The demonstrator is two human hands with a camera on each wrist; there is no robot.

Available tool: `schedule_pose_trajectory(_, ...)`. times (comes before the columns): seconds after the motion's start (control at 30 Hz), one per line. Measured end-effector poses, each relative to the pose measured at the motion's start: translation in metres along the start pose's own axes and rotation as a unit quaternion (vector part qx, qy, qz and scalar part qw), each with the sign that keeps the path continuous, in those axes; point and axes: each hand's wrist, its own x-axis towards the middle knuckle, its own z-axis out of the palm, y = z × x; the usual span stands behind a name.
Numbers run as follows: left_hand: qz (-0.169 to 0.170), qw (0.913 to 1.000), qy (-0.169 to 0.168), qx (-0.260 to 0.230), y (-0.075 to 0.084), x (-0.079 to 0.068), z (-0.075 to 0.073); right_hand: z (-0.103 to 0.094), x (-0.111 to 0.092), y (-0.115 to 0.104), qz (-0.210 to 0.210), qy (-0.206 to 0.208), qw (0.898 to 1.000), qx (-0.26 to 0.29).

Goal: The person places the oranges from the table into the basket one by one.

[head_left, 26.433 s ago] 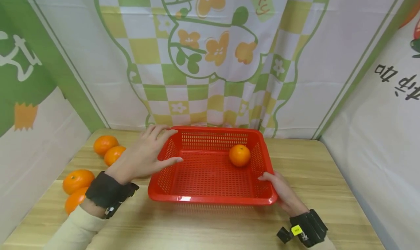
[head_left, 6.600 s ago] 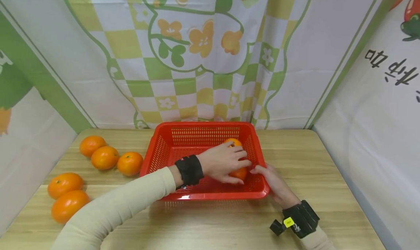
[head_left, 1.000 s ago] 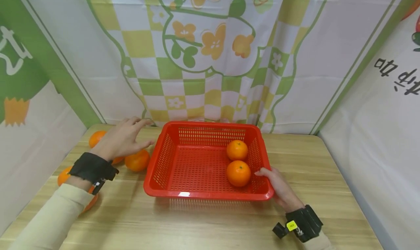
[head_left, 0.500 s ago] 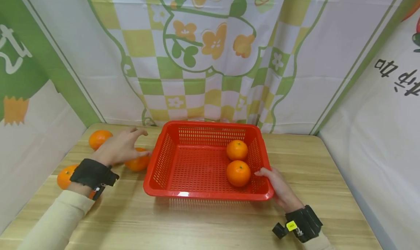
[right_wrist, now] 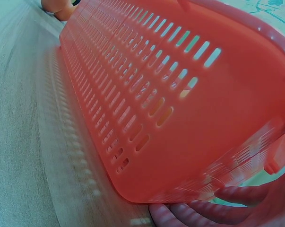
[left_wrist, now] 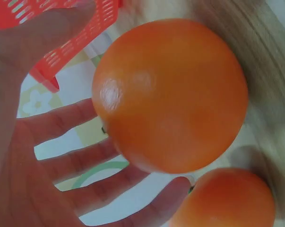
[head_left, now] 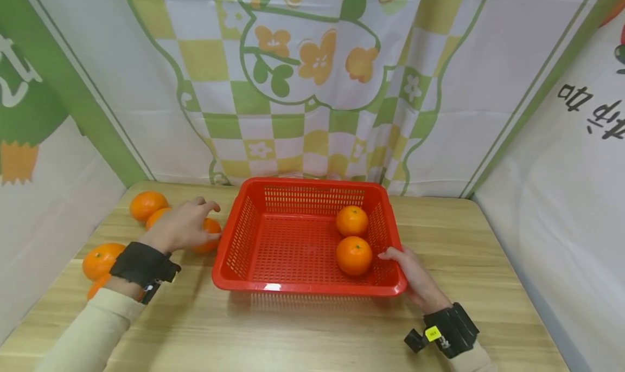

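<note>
Head view: my left hand (head_left: pixel 180 228) spreads wide around an orange (head_left: pixel 207 247) at nine o'clock of the red plastic basket (head_left: pixel 312 289); my right hand (head_left: pixel 414 277) grips its four-o'clock end. Left wrist: my fingers (left_wrist: pixel 81 161) pass behind that orange. Right wrist: my fingertips (right_wrist: pixel 162 215) touch the basket.

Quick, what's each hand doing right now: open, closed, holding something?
Left hand: open, fingers beside an orange; whether they touch it can't be told.
Right hand: closed, holding the red basket by its right side.
</note>
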Motion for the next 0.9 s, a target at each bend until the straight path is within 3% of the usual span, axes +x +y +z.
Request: schedule_pose_trajectory(0.9, -0.023, 0.9988, -0.036, -0.022, -0.007, 0.000, 0.028, 0.000, 0.000, -0.002, 0.004, -0.005, 1.000, 0.003)
